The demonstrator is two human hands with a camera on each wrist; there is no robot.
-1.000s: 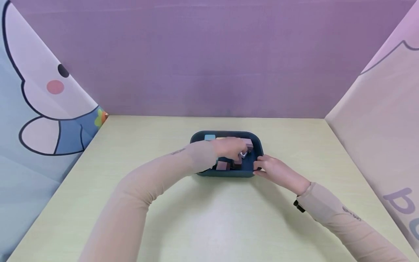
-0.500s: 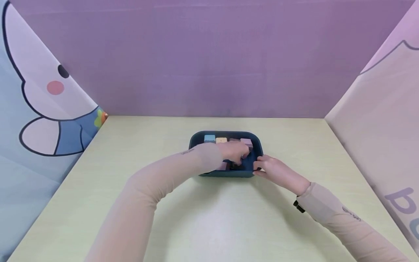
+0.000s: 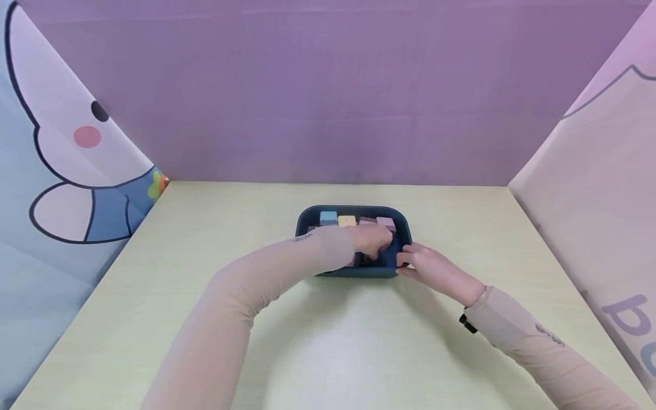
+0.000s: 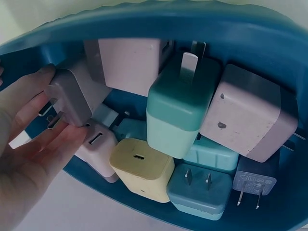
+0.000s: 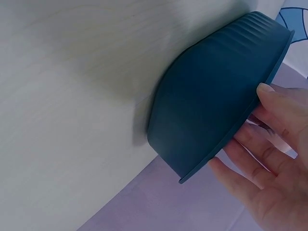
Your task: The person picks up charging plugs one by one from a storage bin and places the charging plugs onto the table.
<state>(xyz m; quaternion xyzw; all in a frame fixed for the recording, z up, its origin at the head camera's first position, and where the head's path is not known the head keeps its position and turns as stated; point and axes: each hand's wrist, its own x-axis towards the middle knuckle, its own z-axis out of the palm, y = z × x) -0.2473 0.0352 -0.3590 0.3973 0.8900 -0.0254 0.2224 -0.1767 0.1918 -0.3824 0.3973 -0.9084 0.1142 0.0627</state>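
A dark blue plastic bin (image 3: 359, 273) stands on the table, with several wall chargers inside. My left hand (image 3: 373, 238) reaches into its right half. In the left wrist view, that hand's thumb and fingers pinch a grey-mauve charger (image 4: 72, 96), its metal prongs pointing toward the palm. Around it lie a pink charger (image 4: 98, 147), a yellow one (image 4: 142, 168), a green one (image 4: 180, 108), a blue one (image 4: 199, 190) and a pale pink one (image 4: 245, 113). My right hand (image 3: 435, 267) grips the bin's right rim, thumb outside and other fingers inside the wall.
The pale wood-grain table (image 3: 328, 353) extends on all sides of the bin. A purple cloth wall (image 3: 328, 97) rises behind it. Printed cloth panels flank the table, a cartoon one (image 3: 77, 154) at the left and a whitish one (image 3: 599, 188) at the right.
My left hand and forearm have shifted slightly right inside the bin, uncovering the yellow charger at the back. My right hand stays put on the rim.
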